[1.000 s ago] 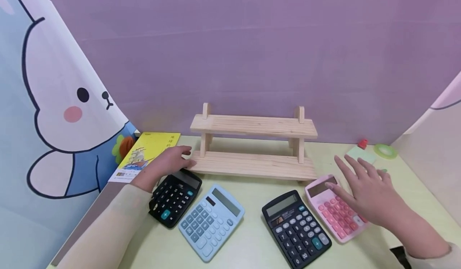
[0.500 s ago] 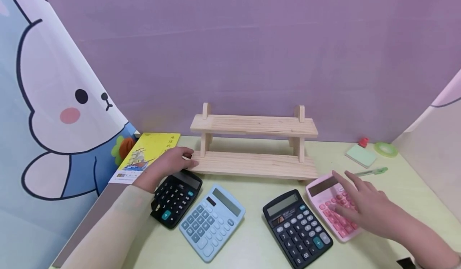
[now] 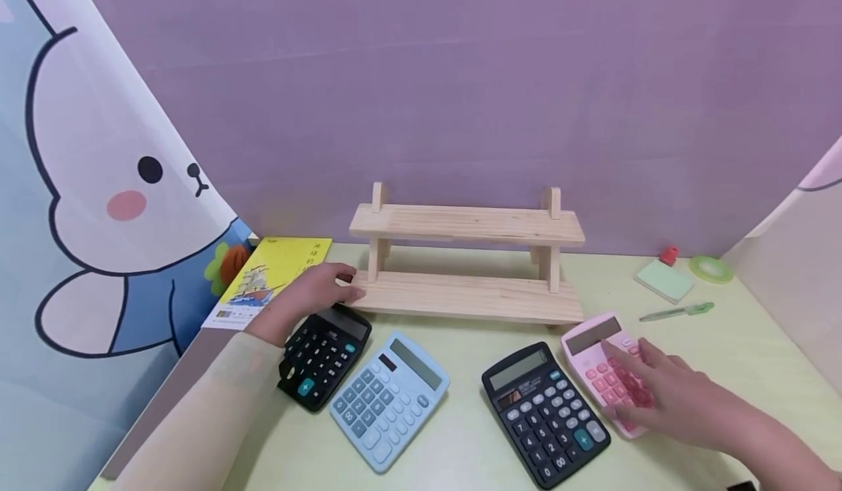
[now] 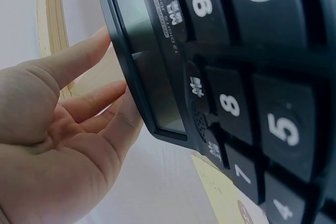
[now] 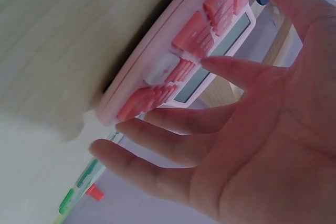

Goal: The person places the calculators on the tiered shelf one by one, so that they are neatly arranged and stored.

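My left hand (image 3: 314, 288) is at the left end of the two-tier wooden shelf (image 3: 460, 295), thumb and fingers on either side of its lower board. Just below that hand lies a black calculator (image 3: 329, 356), which fills much of the left wrist view and hides the fingertips there. My right hand (image 3: 687, 403) hovers low over a pink calculator (image 3: 594, 339), fingers spread above its keys and thumb by its lower left edge. In the right wrist view, the fingers are apart and grip nothing. A light blue calculator (image 3: 389, 403) and another black calculator (image 3: 546, 414) lie between the hands.
A yellow book (image 3: 283, 264) lies at the back left. At the right are a green notepad (image 3: 664, 280), a red-topped small item (image 3: 669, 256), a roll of green tape (image 3: 711, 269) and a green-capped pen (image 3: 676, 311). A purple backdrop rises behind the shelf.
My right hand has come down and slightly left onto the pink calculator's area, uncovering the pen and notepad. The left hand has stayed at the shelf's end.
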Action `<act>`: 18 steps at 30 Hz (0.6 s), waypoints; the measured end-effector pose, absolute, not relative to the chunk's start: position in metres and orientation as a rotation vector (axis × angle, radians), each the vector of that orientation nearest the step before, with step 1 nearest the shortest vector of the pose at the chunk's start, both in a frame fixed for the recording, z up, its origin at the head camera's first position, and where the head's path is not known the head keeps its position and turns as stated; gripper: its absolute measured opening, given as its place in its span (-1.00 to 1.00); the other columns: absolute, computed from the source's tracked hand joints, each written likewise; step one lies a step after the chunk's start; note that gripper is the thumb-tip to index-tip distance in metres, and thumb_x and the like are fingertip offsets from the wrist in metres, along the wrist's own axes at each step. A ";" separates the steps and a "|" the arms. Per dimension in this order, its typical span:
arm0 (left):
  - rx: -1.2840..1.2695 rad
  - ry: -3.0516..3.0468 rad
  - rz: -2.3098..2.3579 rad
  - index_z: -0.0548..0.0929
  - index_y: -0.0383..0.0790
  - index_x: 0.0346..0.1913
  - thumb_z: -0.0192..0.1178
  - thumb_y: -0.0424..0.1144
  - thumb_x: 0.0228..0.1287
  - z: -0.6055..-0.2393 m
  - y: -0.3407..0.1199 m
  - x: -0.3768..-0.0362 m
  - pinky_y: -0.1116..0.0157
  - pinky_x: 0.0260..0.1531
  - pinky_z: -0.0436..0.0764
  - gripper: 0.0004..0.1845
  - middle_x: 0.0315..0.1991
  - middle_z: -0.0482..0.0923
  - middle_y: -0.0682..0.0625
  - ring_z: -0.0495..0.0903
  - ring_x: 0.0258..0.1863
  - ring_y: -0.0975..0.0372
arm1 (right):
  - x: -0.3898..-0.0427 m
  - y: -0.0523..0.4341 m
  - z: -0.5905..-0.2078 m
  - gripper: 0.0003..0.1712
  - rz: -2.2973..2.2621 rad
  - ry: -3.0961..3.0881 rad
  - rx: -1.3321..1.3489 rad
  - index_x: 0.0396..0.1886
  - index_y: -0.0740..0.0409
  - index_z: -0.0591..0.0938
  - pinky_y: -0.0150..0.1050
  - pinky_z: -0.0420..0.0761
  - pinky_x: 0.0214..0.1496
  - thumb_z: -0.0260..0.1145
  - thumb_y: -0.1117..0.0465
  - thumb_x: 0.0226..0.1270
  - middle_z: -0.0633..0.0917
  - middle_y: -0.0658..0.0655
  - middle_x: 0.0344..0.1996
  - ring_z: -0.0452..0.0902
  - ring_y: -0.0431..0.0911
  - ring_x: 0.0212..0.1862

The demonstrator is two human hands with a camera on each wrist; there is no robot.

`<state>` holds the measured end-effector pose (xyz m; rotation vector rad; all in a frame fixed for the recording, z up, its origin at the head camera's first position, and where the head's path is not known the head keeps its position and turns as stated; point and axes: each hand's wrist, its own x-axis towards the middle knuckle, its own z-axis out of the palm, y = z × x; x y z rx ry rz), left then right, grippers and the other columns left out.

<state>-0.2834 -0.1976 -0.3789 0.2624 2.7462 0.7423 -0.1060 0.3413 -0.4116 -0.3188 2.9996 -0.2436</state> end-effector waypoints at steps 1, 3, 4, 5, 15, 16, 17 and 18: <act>0.262 2.746 0.745 0.52 -0.25 0.51 0.28 0.02 0.54 -0.379 -0.198 -0.283 -0.14 0.39 0.54 -0.36 0.43 0.57 -0.24 0.56 0.30 -0.06 | -0.106 0.342 -0.412 0.16 -0.246 2.991 -0.318 0.66 -0.07 0.36 0.60 0.56 -0.02 0.44 -0.52 0.19 0.33 0.75 0.45 0.44 0.66 0.30; 0.258 2.744 0.750 0.52 -0.24 0.51 0.28 0.02 0.54 -0.380 -0.198 -0.284 -0.14 0.39 0.54 -0.37 0.43 0.57 -0.23 0.56 0.29 -0.06 | -0.105 0.342 -0.412 0.16 -0.250 2.974 -0.318 0.66 -0.03 0.37 0.58 0.58 -0.03 0.46 -0.50 0.19 0.31 0.78 0.44 0.46 0.66 0.28; 0.253 2.743 0.752 0.52 -0.23 0.51 0.28 0.02 0.54 -0.381 -0.197 -0.284 -0.13 0.39 0.54 -0.37 0.44 0.57 -0.23 0.56 0.29 -0.06 | -0.105 0.342 -0.412 0.18 -0.252 2.971 -0.321 0.66 -0.02 0.36 0.57 0.58 -0.03 0.47 -0.50 0.18 0.31 0.79 0.43 0.47 0.66 0.27; 0.249 2.742 0.752 0.52 -0.22 0.52 0.28 0.02 0.54 -0.381 -0.197 -0.284 -0.13 0.39 0.54 -0.37 0.44 0.57 -0.22 0.56 0.28 -0.05 | -0.105 0.342 -0.412 0.19 -0.254 2.968 -0.323 0.66 -0.01 0.36 0.56 0.59 -0.03 0.47 -0.50 0.18 0.31 0.80 0.43 0.47 0.66 0.26; 0.231 2.725 0.774 0.51 -0.22 0.52 0.28 0.02 0.54 -0.378 -0.197 -0.283 -0.12 0.40 0.53 -0.36 0.45 0.56 -0.22 0.55 0.27 -0.05 | -0.105 0.338 -0.410 0.23 -0.248 2.954 -0.344 0.67 0.05 0.33 0.56 0.60 -0.01 0.50 -0.48 0.16 0.28 0.83 0.42 0.46 0.68 0.26; 0.232 2.724 0.776 0.51 -0.23 0.52 0.29 0.02 0.54 -0.378 -0.198 -0.283 -0.12 0.40 0.53 -0.36 0.45 0.56 -0.22 0.55 0.27 -0.05 | -0.104 0.338 -0.410 0.24 -0.255 2.957 -0.345 0.66 0.05 0.34 0.55 0.60 0.01 0.51 -0.48 0.14 0.28 0.83 0.42 0.46 0.68 0.26; 0.233 2.725 0.777 0.51 -0.23 0.52 0.29 0.02 0.54 -0.378 -0.198 -0.282 -0.12 0.40 0.53 -0.36 0.45 0.56 -0.22 0.55 0.27 -0.05 | -0.104 0.338 -0.411 0.24 -0.261 2.963 -0.350 0.66 0.05 0.35 0.54 0.60 0.02 0.52 -0.49 0.12 0.29 0.83 0.41 0.47 0.67 0.25; 0.233 2.725 0.779 0.51 -0.23 0.52 0.29 0.01 0.54 -0.378 -0.198 -0.282 -0.12 0.40 0.53 -0.37 0.45 0.56 -0.22 0.55 0.27 -0.05 | -0.105 0.339 -0.412 0.25 -0.265 2.969 -0.356 0.65 0.04 0.36 0.53 0.61 0.02 0.52 -0.49 0.11 0.31 0.82 0.40 0.49 0.65 0.24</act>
